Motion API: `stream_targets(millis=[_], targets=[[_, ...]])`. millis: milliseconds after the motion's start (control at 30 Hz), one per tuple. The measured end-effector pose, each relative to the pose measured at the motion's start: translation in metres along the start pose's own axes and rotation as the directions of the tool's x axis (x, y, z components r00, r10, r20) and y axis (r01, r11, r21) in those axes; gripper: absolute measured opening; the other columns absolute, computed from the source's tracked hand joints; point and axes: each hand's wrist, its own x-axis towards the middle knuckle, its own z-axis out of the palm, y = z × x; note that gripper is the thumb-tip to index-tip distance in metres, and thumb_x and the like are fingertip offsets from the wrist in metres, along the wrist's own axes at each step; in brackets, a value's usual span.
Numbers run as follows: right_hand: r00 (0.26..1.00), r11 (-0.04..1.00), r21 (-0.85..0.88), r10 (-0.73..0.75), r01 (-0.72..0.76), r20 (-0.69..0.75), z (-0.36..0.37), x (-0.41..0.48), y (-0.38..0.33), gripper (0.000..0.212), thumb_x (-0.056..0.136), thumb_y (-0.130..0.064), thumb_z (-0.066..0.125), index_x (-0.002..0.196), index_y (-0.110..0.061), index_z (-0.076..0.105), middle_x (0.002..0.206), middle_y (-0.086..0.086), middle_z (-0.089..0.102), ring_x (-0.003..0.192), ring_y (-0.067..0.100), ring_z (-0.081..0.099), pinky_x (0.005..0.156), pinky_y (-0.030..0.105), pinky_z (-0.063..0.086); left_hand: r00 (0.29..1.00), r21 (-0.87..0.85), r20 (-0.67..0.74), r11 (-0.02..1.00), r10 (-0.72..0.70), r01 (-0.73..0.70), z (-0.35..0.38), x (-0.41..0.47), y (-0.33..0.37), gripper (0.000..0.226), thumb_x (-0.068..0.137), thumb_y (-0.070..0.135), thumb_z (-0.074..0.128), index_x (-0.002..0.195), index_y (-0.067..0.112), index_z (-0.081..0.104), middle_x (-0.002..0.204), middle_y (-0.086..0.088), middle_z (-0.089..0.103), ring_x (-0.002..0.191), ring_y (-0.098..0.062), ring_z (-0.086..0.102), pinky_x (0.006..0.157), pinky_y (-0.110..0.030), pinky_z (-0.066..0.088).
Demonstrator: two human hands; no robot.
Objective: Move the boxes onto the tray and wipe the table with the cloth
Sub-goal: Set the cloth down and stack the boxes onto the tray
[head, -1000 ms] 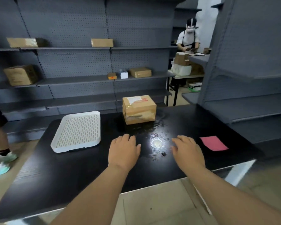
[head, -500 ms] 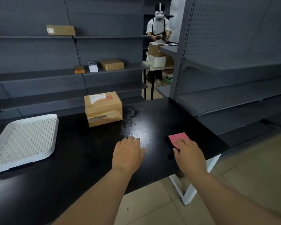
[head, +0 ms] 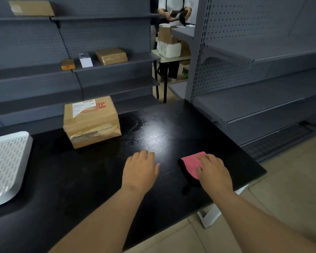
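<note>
The right hand lies palm down with fingers spread flat over the near part of the pink cloth, pressing rather than pinching, its grip wide. The left hand rests flat and empty on the black desk just beside it. Farther back stands the taped cardboard box, apart from the white perforated tray at the desk's left edge.

Bare table between box and cloth; tray well left, shelving along right edge.
</note>
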Motion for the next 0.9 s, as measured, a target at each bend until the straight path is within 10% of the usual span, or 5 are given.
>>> stream_targets(millis=[900], targets=[[0.888,0.99,0.081,0.063,-0.112,0.456,0.05,0.12,0.085,0.043,0.091,-0.031,0.06,0.126,-0.008,0.048,0.124,0.012,0.052,0.112,0.026,0.054,0.087,0.031,0.044,0.905,-0.007,0.204,0.924,-0.374,0.383,0.08,0.069,0.115,0.049,0.098,0.043,0.033,0.142,0.021,0.035,0.146,-0.001,0.039,0.135,-0.019,0.037,0.111,-0.035,0.029]])
